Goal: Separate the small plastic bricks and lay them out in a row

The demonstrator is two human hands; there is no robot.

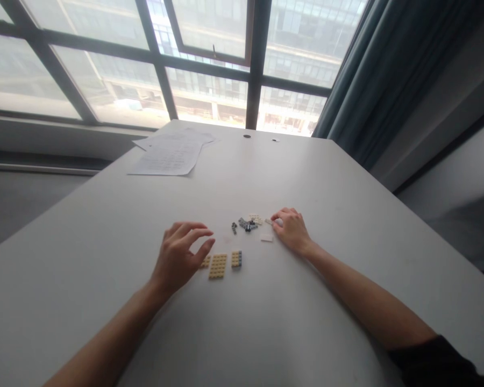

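Observation:
My left hand [181,255] hovers over the white table [266,322] with fingers spread and curled, holding nothing. Just to its right lie tan studded plates [218,265] and a small tan-and-grey piece [236,259]. My right hand [292,228] rests on the table with fingers bent, its fingertips pinching or touching a small pale brick [269,221]. Between the hands sits a cluster of small grey and dark pieces [247,224], a pale plate [255,218] and a flat white piece [267,237].
Printed paper sheets [171,153] lie at the table's far left. Two small round marks [247,136] are near the far edge. Beyond it is a large window [210,59]; a dark curtain [371,70] hangs at right.

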